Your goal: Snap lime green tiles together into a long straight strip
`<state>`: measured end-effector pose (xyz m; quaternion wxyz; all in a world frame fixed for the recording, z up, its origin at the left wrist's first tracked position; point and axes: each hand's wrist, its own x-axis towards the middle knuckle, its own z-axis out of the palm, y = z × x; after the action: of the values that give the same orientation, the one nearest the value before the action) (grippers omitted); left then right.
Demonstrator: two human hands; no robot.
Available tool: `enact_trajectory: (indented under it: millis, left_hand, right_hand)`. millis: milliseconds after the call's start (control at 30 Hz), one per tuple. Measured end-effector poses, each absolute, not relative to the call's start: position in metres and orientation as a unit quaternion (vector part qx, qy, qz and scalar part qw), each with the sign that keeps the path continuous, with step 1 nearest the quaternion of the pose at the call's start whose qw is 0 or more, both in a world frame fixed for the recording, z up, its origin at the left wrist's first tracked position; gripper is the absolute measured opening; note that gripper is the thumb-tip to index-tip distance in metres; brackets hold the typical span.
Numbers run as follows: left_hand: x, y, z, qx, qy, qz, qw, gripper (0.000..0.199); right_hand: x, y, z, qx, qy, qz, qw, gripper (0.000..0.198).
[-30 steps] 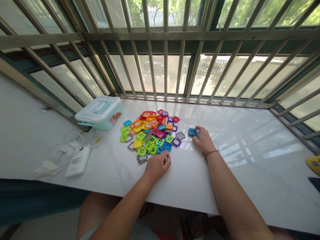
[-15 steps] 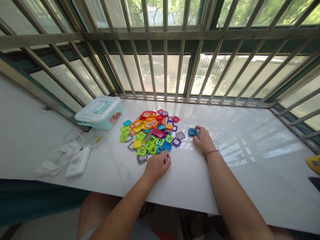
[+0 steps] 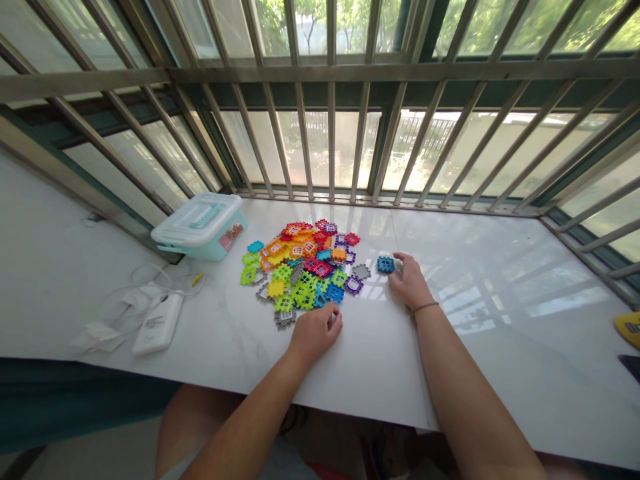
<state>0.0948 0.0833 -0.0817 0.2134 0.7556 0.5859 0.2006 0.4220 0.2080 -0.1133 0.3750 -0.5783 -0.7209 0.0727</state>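
A blue stack of square, notched building pieces (image 3: pixel 385 265) stands on the white table, right of the heap. My right hand (image 3: pixel 411 283) is at its right side, thumb and forefinger apart, with a slight gap between the fingertips and the stack. Resting at the near edge of the heap is my left hand (image 3: pixel 316 328), its fingers curled in loosely and nothing visible in them. The heap of colourful interlocking plastic pieces (image 3: pixel 303 280) holds red, orange, yellow, green, blue, purple and grey squares, some with window frames. A grey piece (image 3: pixel 361 271) lies between heap and blue stack.
A lidded mint-green plastic box (image 3: pixel 220 233) sits at the back left. Nearer, a white power bank (image 3: pixel 159 323) lies with white cables and crumpled tissue (image 3: pixel 99 335). Metal bars (image 3: pixel 330 147) line the window behind the table. A yellow object (image 3: pixel 628 328) shows at the right edge.
My right fingertips have eased slightly away from the blue stack, which stays put. The left hand holds its place. The whole view has shifted very slightly.
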Motion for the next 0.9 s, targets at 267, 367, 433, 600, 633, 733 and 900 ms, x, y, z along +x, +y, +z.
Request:
enact_trajectory:
  millis: [267,367,433,600,633,733,900]
  left_hand:
    - [0.095,0.084,-0.084,0.754,0.584,0.212,0.215,0.015]
    - [0.095,0.084,-0.084,0.755,0.581,0.219,0.213,0.014]
    - [0.094,0.083,-0.085,0.755,0.576,0.231,0.214,0.014]
    - [0.091,0.08,-0.087,0.76,0.549,0.279,0.21,0.018]
    - [0.09,0.079,-0.087,0.763,0.543,0.285,0.206,0.018]
    - [0.09,0.075,-0.086,0.776,0.529,0.285,0.19,0.02]
    - [0.095,0.068,-0.086,0.816,0.509,0.23,0.148,0.019]
  right_hand:
    - [0.421,0.18,-0.094,-0.559,-0.666,0.044,0.492,0.044]
    - [0.418,0.164,-0.079,-0.55,-0.638,0.032,0.538,0.036]
    - [0.413,0.15,-0.068,-0.54,-0.631,0.013,0.556,0.03]
    - [0.369,0.091,-0.032,-0.476,-0.676,-0.027,0.561,0.023]
    - [0.354,0.074,-0.024,-0.455,-0.692,-0.008,0.561,0.024]
    - [0.301,0.024,0.001,-0.353,-0.725,0.096,0.584,0.029]
    - [0.225,-0.024,0.043,-0.071,-0.793,0.35,0.493,0.016]
